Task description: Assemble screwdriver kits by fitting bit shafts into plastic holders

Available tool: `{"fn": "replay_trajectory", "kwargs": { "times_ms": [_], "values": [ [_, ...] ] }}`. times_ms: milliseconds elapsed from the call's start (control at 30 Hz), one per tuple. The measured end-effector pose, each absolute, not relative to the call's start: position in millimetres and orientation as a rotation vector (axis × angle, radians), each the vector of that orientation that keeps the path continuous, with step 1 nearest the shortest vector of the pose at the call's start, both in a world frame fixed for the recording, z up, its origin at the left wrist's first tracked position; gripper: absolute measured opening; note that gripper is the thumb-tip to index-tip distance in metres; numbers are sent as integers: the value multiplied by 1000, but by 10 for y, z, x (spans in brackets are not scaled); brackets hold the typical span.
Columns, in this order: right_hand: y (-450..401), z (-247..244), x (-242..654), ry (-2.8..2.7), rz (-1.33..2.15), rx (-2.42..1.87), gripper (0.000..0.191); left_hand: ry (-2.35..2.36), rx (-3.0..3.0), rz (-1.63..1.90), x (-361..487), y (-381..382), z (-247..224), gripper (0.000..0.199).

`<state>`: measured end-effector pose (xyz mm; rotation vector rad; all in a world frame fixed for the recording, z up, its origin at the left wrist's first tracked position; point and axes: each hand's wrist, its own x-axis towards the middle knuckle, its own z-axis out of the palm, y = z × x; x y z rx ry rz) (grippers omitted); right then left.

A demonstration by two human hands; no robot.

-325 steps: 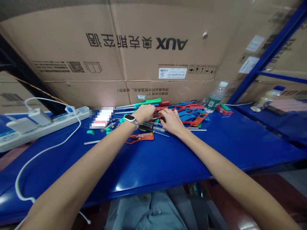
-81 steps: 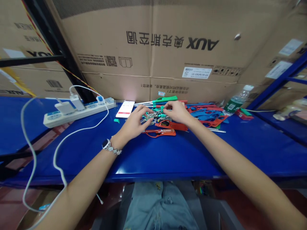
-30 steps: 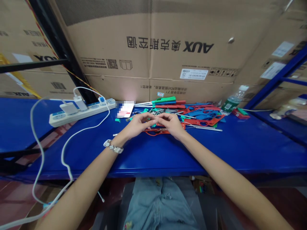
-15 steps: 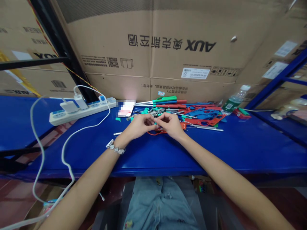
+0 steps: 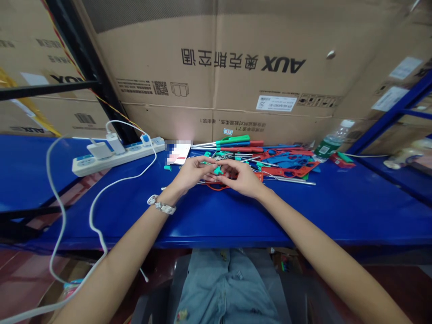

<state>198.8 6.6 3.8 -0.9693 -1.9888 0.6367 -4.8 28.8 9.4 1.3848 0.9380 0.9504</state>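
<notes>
Above the front of a heap of parts, my left hand point(image 5: 193, 174) and my right hand point(image 5: 243, 178) meet with their fingertips close together. Between them is a small green plastic piece point(image 5: 218, 171), its shape like a trigger. The fingers of both hands are curled around it, and they partly hide it. Just under the hands lies an orange lighter shell point(image 5: 258, 177). Behind them are small metal parts and more green pieces, largely covered by my fingers.
Long-nosed lighters with green point(image 5: 236, 139) and red handles lie at the back. Blue shells point(image 5: 286, 159) and metal tubes point(image 5: 292, 180) spread to the right, near a water bottle point(image 5: 332, 141). A power strip point(image 5: 118, 156) with white cables and a phone point(image 5: 179, 153) are on the left.
My fingers have loosened from a tight pinch, and the green piece shows more between them. My left hand has turned slightly, its fingers higher. The view has shifted a little.
</notes>
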Motion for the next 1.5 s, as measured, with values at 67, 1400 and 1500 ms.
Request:
{"fn": "replay_trajectory", "kwargs": {
  "times_ms": [67,1400,1500],
  "values": [
    [55,37,1969,-1988,658,-983,36,951,1400,960,-48,292,90,26],
    [71,6,2061,-2170,516,-932,6,874,2379,852,-230,319,121,9],
    [91,-39,2040,-2236,449,-952,4,877,2424,801,-250,339,121,7]
  ]
}}
